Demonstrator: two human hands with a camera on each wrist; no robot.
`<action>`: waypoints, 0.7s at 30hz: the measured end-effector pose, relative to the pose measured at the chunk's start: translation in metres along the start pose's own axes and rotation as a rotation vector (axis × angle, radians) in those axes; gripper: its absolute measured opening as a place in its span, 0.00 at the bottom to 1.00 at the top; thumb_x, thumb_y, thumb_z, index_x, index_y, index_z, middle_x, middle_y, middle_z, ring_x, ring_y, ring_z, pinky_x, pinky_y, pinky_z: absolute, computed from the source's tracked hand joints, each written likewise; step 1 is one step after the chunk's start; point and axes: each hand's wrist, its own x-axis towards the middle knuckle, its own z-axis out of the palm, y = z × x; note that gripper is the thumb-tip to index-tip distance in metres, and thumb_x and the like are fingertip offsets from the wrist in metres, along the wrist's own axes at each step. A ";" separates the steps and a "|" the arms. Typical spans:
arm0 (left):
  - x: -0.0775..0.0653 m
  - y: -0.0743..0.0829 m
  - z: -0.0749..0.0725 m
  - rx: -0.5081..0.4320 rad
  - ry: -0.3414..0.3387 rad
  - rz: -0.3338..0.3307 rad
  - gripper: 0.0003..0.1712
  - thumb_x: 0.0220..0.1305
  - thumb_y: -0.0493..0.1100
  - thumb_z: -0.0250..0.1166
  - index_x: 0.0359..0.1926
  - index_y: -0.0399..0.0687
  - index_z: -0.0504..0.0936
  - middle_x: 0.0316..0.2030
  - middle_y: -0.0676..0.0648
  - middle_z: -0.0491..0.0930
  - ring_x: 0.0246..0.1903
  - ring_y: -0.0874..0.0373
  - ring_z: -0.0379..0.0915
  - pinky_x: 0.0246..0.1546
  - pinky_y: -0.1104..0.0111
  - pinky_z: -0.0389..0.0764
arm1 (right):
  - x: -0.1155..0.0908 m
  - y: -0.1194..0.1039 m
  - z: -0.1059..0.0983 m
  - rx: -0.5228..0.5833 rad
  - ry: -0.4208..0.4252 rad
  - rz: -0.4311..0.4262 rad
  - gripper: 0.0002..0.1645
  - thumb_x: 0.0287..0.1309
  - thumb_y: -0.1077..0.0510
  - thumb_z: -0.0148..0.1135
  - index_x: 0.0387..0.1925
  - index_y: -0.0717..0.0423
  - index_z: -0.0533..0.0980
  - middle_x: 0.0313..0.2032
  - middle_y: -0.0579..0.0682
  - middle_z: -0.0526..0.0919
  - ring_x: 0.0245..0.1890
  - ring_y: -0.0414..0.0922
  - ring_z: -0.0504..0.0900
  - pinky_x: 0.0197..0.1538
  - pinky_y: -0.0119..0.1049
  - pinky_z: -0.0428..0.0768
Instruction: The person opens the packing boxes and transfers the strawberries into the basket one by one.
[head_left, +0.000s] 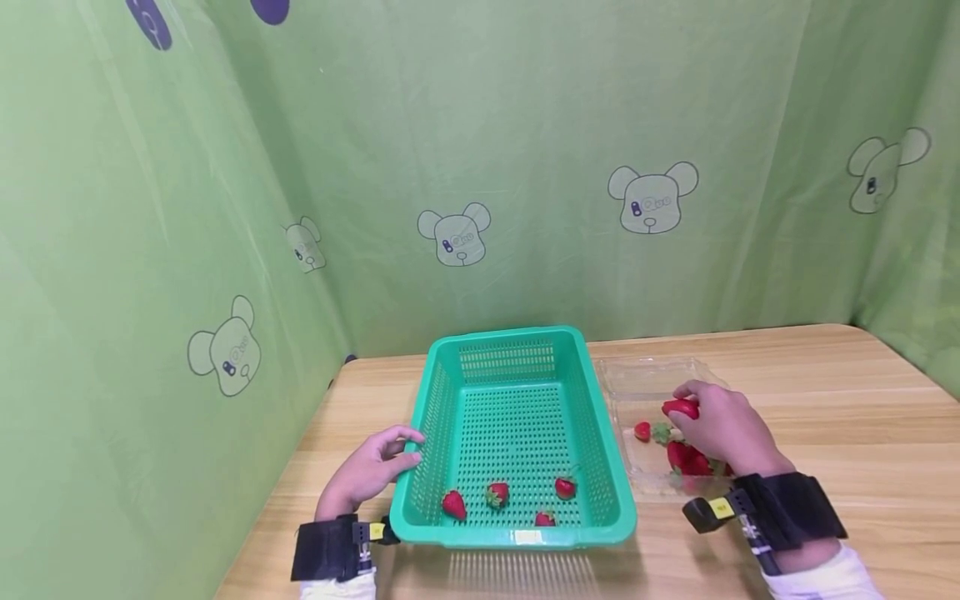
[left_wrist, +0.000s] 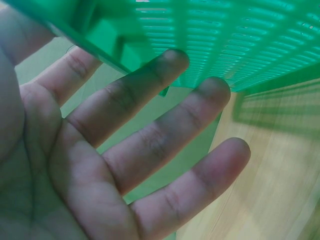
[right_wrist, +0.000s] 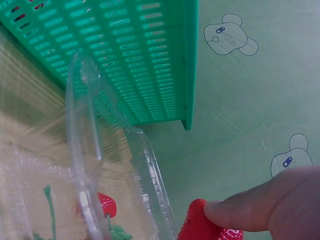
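A green perforated basket [head_left: 517, 417] stands on the table with several strawberries [head_left: 453, 504] near its front end. At its left rim is my left hand [head_left: 371, 471], thumb and index finger resting on the edge. In the left wrist view the other fingers [left_wrist: 165, 135] extend loosely beside the outer wall. My right hand [head_left: 731, 425] pinches a red strawberry [head_left: 681, 408] above a clear plastic box [head_left: 637, 467]. More red is visible beside that strawberry in the right wrist view; whether it is a second one I cannot tell. Loose strawberries [head_left: 686, 458] lie in the box, partly hidden by my hand.
The wooden table [head_left: 847, 392] extends to the right of the clear box. A green curtain [head_left: 540, 167] with bear-head prints hangs behind and along the left side. The basket's right wall stands close to the box.
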 end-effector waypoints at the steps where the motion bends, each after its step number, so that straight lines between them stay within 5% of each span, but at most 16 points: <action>1: 0.000 0.000 0.000 -0.001 0.000 0.001 0.17 0.66 0.43 0.60 0.53 0.42 0.74 0.58 0.30 0.72 0.53 0.41 0.72 0.49 0.47 0.77 | 0.000 -0.001 0.000 0.000 -0.001 0.000 0.25 0.58 0.55 0.62 0.52 0.68 0.71 0.35 0.66 0.78 0.27 0.51 0.75 0.27 0.41 0.75; 21: -0.001 0.001 0.001 0.016 0.007 0.005 0.17 0.66 0.43 0.60 0.53 0.42 0.74 0.57 0.32 0.73 0.53 0.42 0.72 0.49 0.47 0.77 | -0.004 -0.014 -0.004 -0.012 0.086 -0.110 0.22 0.56 0.55 0.63 0.48 0.67 0.74 0.37 0.67 0.80 0.32 0.55 0.76 0.33 0.49 0.77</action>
